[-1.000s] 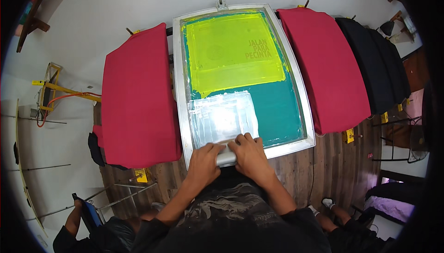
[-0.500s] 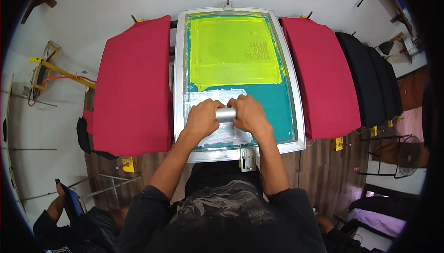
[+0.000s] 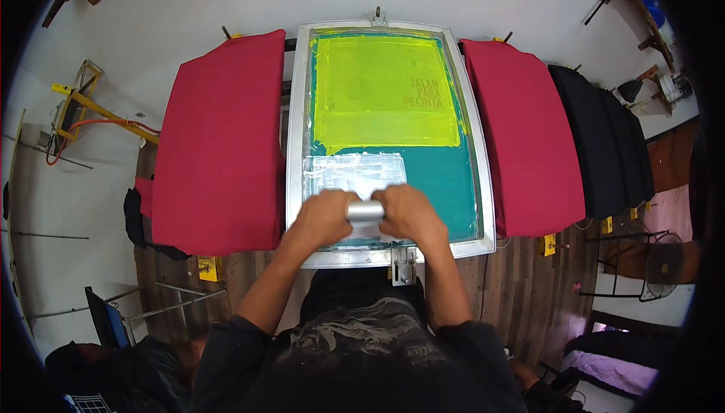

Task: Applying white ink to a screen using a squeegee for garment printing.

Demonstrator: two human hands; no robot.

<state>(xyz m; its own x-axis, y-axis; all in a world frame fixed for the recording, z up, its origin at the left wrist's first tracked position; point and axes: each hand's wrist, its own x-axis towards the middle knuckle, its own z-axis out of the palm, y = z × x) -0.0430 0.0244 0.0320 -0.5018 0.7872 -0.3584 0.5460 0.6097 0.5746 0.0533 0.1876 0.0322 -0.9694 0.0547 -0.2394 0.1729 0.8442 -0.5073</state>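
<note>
Silver bar (image 3: 365, 211) is sliding toward the near side of the screen frame (image 3: 472, 247) since half a second ago; my left grip (image 3: 321, 217) and right grip (image 3: 411, 215) are clasping its ends over the frame's whitish patch (image 3: 355, 170).

Free teal area rightward, metal frame around (image 3: 484, 194)

Glossy metal bar (image 3: 365, 211), smooth metal frame (image 3: 300, 126), matt red cloth (image 3: 219, 149).

There on the screen (image 3: 445, 186), three stacked lines of brownish capitals (image 3: 424, 94) stand on the yellow patch (image 3: 381, 130); below, the shirt (image 3: 325, 379) shows slanted pale lettering (image 3: 427, 351), too small to read whole.
</note>
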